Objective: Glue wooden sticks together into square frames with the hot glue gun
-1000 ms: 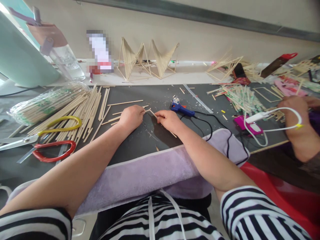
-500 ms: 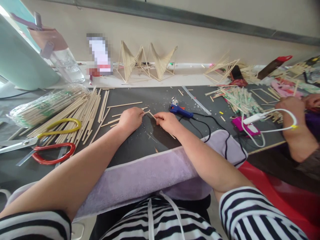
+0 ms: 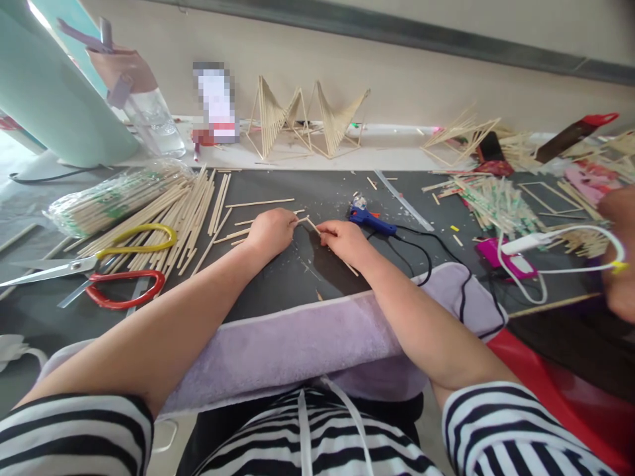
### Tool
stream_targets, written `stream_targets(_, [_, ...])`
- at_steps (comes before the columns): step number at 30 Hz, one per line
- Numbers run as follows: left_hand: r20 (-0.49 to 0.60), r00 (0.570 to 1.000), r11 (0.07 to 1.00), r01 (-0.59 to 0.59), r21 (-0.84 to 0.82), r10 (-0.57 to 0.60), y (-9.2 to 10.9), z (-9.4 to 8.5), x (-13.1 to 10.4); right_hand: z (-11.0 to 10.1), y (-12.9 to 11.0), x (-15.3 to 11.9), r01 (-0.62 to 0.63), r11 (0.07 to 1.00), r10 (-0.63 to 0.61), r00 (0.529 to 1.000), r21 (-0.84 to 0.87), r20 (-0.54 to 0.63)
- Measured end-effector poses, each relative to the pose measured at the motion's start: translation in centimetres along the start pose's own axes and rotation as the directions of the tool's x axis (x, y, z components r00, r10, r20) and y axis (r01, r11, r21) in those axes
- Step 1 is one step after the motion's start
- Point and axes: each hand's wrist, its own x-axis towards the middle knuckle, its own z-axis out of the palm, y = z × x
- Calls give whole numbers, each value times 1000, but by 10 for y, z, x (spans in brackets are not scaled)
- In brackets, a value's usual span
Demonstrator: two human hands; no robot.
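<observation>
My left hand (image 3: 272, 233) pinches a thin wooden stick near its end, low over the dark mat. In my right hand (image 3: 342, 241) is a second wooden stick (image 3: 351, 268), its lower end poking out below the palm. The two sticks meet end to end at an angle between my hands; whether they are stuck together I cannot tell. Several loose sticks (image 3: 260, 202) lie just beyond and beside my left hand. A blue hot glue gun (image 3: 372, 221) rests on the mat to the right of my right hand.
Scissors (image 3: 94, 264) and a heap of sticks (image 3: 163, 218) lie at left, beside a water bottle (image 3: 149, 112). Stick models (image 3: 272, 122) stand along the wall. A white cable (image 3: 575, 231) crosses the right side, near another person's arm (image 3: 620, 264). A lilac cloth (image 3: 297, 337) lines the front edge.
The whole view has shifted, so things appear farther right. My hands keep the same grip on the two sticks. The other person's hand has mostly left the view at right.
</observation>
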Motion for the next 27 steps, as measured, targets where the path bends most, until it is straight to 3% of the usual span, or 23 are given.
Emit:
stream_targets(12, [-5,1000,999,-14,-42,14,0,-2,-3,-10,1,-1,49,998,-49,999,-27,-19])
stream_targets(17, [-21,999,997,-43,-57,41,0,-3,-4,-8,3,1,-51,997,52,998,60,-21])
stream_targets(27, [-49,992,988,-119,-99,114,11,-3,-11,-6,4,5,-88,981,103,991,172,-81])
